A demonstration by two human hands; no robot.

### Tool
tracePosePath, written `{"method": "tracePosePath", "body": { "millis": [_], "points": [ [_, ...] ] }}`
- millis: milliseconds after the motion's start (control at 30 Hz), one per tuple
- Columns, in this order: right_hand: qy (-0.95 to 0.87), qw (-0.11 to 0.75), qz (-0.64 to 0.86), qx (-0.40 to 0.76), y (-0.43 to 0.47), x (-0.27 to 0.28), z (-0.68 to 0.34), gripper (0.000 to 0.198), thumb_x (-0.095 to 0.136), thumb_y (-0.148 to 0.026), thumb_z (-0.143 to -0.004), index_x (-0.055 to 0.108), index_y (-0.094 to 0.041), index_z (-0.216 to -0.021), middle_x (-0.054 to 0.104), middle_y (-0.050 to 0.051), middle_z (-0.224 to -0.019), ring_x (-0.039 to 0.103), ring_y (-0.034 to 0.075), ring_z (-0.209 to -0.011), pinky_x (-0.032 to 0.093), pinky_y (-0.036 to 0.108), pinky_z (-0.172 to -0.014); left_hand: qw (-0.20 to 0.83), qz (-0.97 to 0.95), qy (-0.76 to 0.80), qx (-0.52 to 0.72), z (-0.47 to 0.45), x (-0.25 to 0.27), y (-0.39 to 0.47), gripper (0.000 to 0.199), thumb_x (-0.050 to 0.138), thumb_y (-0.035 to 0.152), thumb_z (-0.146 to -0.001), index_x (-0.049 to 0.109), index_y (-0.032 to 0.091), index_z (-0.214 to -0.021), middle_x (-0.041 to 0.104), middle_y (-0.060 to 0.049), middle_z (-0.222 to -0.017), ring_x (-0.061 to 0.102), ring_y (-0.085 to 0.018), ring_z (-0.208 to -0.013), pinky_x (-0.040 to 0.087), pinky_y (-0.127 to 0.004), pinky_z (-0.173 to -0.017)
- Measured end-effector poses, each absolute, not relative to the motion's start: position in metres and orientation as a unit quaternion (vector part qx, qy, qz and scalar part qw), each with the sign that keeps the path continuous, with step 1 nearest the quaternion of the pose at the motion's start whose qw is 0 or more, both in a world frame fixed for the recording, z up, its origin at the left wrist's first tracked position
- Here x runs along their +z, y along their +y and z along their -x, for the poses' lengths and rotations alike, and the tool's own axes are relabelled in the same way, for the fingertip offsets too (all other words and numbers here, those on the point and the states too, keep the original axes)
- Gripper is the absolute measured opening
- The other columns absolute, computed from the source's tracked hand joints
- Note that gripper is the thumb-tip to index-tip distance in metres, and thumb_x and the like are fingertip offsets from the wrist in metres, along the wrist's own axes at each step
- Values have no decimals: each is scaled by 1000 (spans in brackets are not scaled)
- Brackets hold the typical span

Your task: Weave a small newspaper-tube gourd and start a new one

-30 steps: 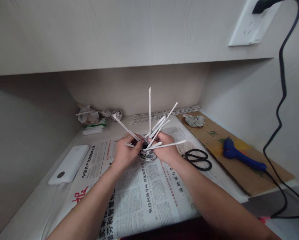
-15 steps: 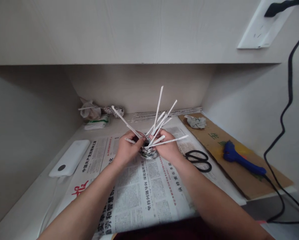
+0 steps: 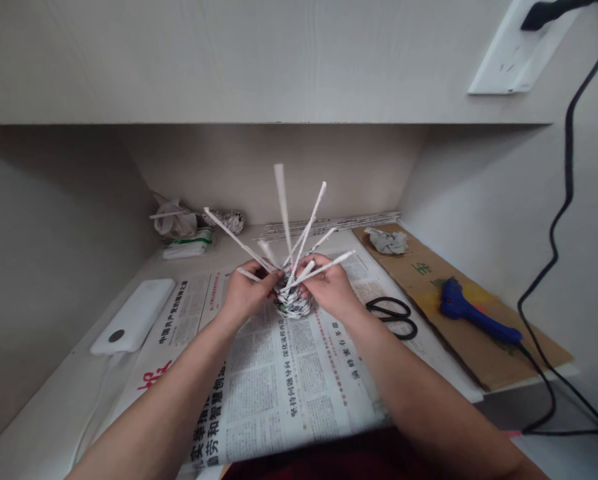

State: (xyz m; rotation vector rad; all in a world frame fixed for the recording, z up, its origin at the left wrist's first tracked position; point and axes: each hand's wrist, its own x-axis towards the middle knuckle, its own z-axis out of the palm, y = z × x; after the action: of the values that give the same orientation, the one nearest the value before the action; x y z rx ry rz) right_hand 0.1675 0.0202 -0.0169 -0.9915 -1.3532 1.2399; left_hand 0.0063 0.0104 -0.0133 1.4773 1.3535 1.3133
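Note:
Between my hands is a small woven paper basket (image 3: pixel 293 303), made of rolled newspaper strands in black and white. Several white rolled paper sticks (image 3: pixel 311 217) fan up and outward from its rim. My left hand (image 3: pixel 249 290) is closed on the basket's left side, thumb at the rim beside the sticks. On the right side, my right hand (image 3: pixel 329 283) grips the basket's edge, with a stick lying across its fingers. Fingertips of both hands are partly hidden behind the weave and the sticks.
Newspaper (image 3: pixel 259 393) covers the table. Black-handled scissors (image 3: pixel 393 317) lie right of my hand. A blue glue gun (image 3: pixel 473 313) with a cord rests on cardboard (image 3: pixel 499 360) near crumpled paper (image 3: pixel 386 241). A white power bank (image 3: pixel 133 317) is at left; paper sticks (image 3: pixel 329 225) lie behind.
The sticks have spread apart; one now stands nearly upright and blurred, leaning slightly left. The basket has tilted and turned a little in my hands. The view has shifted slightly.

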Motion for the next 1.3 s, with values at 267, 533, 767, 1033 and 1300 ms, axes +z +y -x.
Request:
{"method": "tracePosePath", "body": {
  "millis": [267,533,767,1033,1300],
  "points": [
    [-669,458,385,442,19,-19,-175,11,57,-23,-79,63,-20,-88,63,-1,-77,58,12,-64,49,24,-60,386,-572,512,511,1,-18,17,14,69,23,-66,70,13,-76,63,1,-59,51,-11,-45,42,-21,-42],
    [-855,334,339,204,0,-5,-180,15,65,-19,-79,67,-22,-94,62,4,-98,58,16,-85,46,31,-77,357,-628,510,468,12,-12,16,15,66,22,-69,71,13,-81,67,-1,-64,56,-12,-49,45,-21,-45],
    [-874,272,353,197,-9,4,-178,6,64,-23,-85,64,-21,-79,62,0,-87,58,15,-84,43,27,-74,261,-698,492,450,11,-8,12,15,62,15,-70,70,16,-82,73,-3,-81,67,-17,-71,53,-25,-63],
    [-878,271,338,203,-1,-10,-173,17,71,-23,-77,54,-19,-79,56,0,-80,54,15,-74,39,25,-63,237,-737,455,441,7,-3,7,14,61,13,-71,70,16,-81,71,-4,-80,66,-17,-75,52,-27,-69],
    [-780,396,366,318,5,1,-186,14,55,-19,-85,63,-22,-97,64,1,-84,58,14,-72,45,27,-66,244,-681,508,467,8,-9,12,13,61,13,-69,70,17,-78,72,-2,-73,66,-18,-67,51,-26,-61]
  ]
}}
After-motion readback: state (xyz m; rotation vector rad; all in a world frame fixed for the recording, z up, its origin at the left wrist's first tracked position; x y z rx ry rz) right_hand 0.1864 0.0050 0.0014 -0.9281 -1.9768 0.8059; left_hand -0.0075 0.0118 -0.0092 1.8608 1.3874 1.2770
